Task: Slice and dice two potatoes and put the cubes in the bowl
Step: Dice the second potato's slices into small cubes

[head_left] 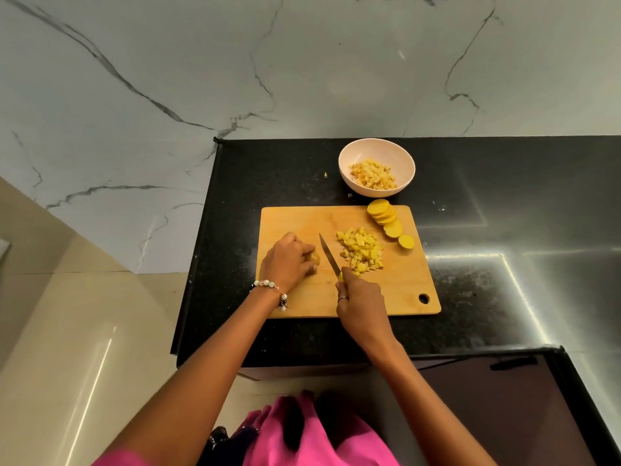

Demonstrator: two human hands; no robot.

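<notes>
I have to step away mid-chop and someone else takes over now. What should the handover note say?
Left hand grips a potato piece on the cutting board.
Right hand holds the knife, blade beside that piece.
Done: some cubes in the bowl; a loose cube pile on the board.
Left: dice the held piece and the row of slices, then move all cubes to the bowl.

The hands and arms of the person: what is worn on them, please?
The left hand has a bracelet of pale round beads at the wrist, with a small dangling charm. The right hand has a thin silver ring on one finger. Both forearms are bare; pink cloth shows at the frame's bottom.
</notes>
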